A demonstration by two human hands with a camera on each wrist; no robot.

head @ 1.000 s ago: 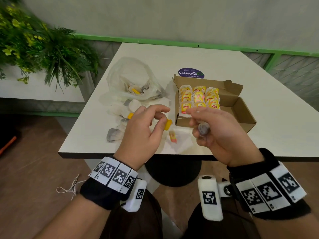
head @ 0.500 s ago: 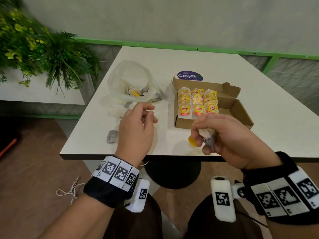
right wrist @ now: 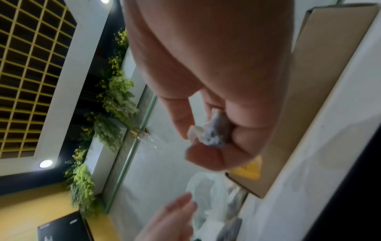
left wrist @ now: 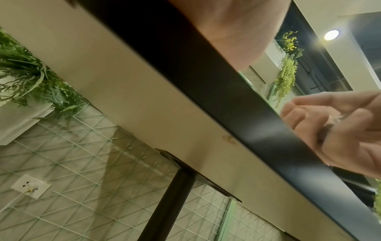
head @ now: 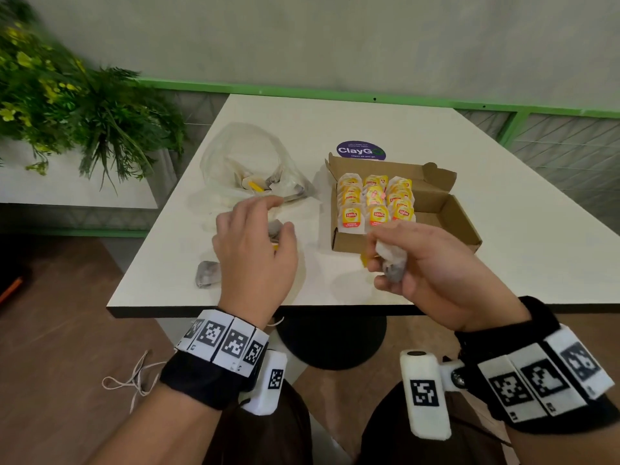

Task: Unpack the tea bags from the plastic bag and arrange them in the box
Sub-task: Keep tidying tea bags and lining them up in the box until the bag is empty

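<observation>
My right hand (head: 379,260) grips a crumpled grey tea bag (head: 391,268) with a yellow tag, just in front of the open cardboard box (head: 349,241). The right wrist view shows that tea bag (right wrist: 212,132) pinched between thumb and fingers. Three rows of yellow-labelled tea bags (head: 375,203) fill the box's left half. My left hand (head: 278,216) hovers with loosely spread fingers over a grey tea bag (head: 275,228) on the table, thumb beside it. The clear plastic bag (head: 248,162) lies behind that hand with a few tea bags inside.
Another loose grey tea bag (head: 208,273) lies near the table's front left edge. The white table (head: 503,196) carries a purple sticker (head: 360,151) behind the box. A leafy planter (head: 67,105) stands to the left. The box's right half shows bare cardboard.
My left hand let go of the yellow tag and moved forward over the loose tea bags. My right hand drew the tea bag and its tag in and shifted right, near the box front.
</observation>
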